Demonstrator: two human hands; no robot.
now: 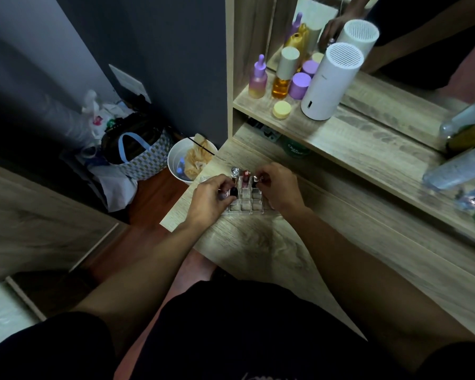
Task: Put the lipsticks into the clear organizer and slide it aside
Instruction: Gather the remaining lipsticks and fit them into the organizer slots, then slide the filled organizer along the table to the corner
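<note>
A clear organizer (247, 205) with a grid of small cells sits near the left end of the wooden desk. A silver-capped lipstick (234, 171) and a red lipstick (246, 177) stand upright in its far cells. My left hand (213, 197) is over the organizer's left side, fingers closed on a black-capped lipstick (233, 192). My right hand (279, 186) is at the organizer's right side, pinching a dark lipstick with a shiny band (258, 181) over a cell. The hands hide parts of both lipsticks.
A raised shelf behind holds a purple dropper bottle (258, 78), an amber bottle (284, 75), a purple jar (299, 85), a yellow jar (281, 109) and a white cylinder device (331, 80) before a mirror. Plastic bottles (455, 167) lie at right. A white bin (185, 160) stands left of the desk edge.
</note>
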